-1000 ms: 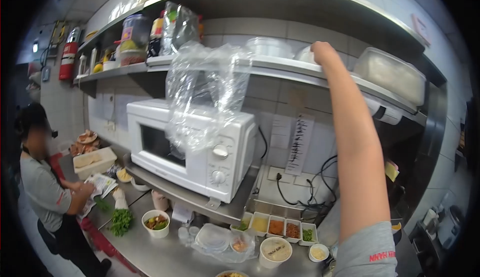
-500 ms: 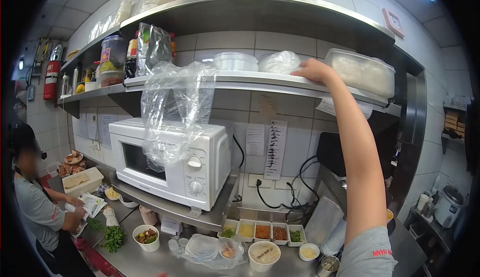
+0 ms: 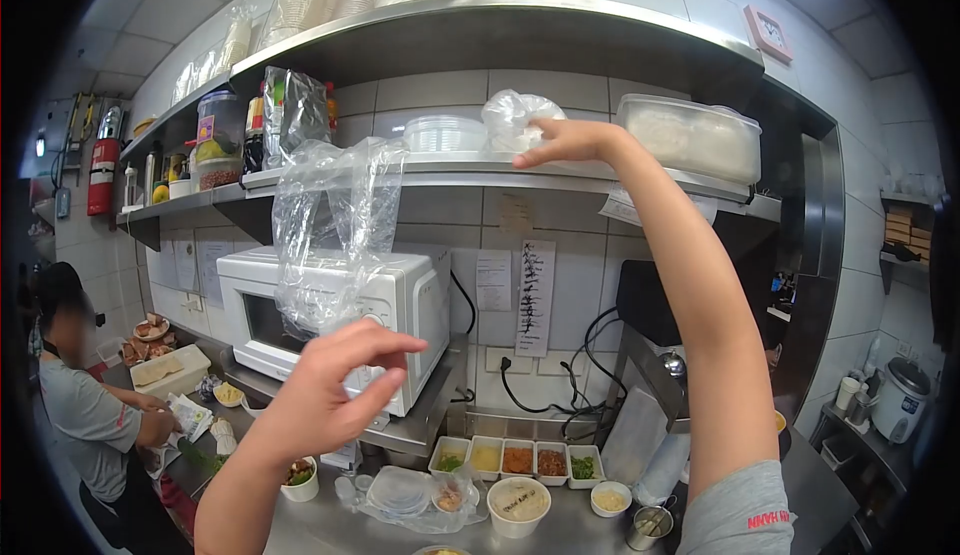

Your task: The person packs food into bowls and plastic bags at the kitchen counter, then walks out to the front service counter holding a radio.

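Observation:
My right hand [image 3: 570, 143] is raised to the middle shelf, its thumb and fingers apart. Its fingertips are at a crumpled clear plastic bag [image 3: 512, 115]; whether they press on it cannot be made out. Left of the bag sits a stack of clear plastic lids [image 3: 445, 135]. My left hand [image 3: 345, 385] is up in front of the microwave [image 3: 420, 295], thumb and fingers apart and nothing between them. Above it, a long clear plastic bag [image 3: 340, 215] hangs from the shelf edge over the microwave.
A lidded tub [image 3: 690, 140] stands at the shelf's right. Below are small topping trays [image 3: 517, 463], a lidded paper bowl [image 3: 518, 507], bagged lids [image 3: 400, 495] and a metal cup [image 3: 650, 527]. A co-worker [image 3: 90, 395] handles a wrapped bundle at far left.
My left hand has come up into view in front of the microwave. The crumpled bag stands higher and nearer the lids, and my right hand's fingers have spread beside it.

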`<state>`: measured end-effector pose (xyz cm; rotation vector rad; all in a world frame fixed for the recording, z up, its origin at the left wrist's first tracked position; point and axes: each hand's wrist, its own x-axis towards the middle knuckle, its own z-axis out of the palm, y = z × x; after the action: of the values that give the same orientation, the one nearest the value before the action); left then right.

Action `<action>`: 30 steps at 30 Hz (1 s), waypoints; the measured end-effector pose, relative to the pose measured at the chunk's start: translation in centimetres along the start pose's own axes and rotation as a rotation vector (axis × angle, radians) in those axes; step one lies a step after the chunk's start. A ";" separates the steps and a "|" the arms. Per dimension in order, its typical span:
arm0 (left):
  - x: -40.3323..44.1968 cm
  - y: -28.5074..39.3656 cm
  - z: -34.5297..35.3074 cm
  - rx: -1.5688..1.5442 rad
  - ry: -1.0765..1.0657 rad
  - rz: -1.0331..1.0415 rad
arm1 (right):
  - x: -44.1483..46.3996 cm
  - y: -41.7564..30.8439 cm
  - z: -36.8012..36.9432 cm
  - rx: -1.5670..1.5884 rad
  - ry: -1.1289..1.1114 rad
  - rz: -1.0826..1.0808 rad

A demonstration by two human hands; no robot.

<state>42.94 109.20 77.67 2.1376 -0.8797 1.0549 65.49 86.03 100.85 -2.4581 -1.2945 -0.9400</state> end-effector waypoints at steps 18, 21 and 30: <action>-5.4 -3.6 11.5 -0.649 0.304 -0.107 | -22.3 -14.3 11.1 0.442 0.401 -0.363; -11.8 -2.3 18.6 -1.094 0.233 -0.436 | -28.8 -12.4 19.5 0.521 0.314 -0.037; -22.0 -2.1 28.4 -0.963 -0.251 -0.820 | -43.3 -13.6 29.7 0.760 -0.170 0.221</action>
<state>46.82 95.99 44.39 1.5139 -0.3765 -0.0861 49.90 78.76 49.47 -2.0252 -1.1133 -0.1275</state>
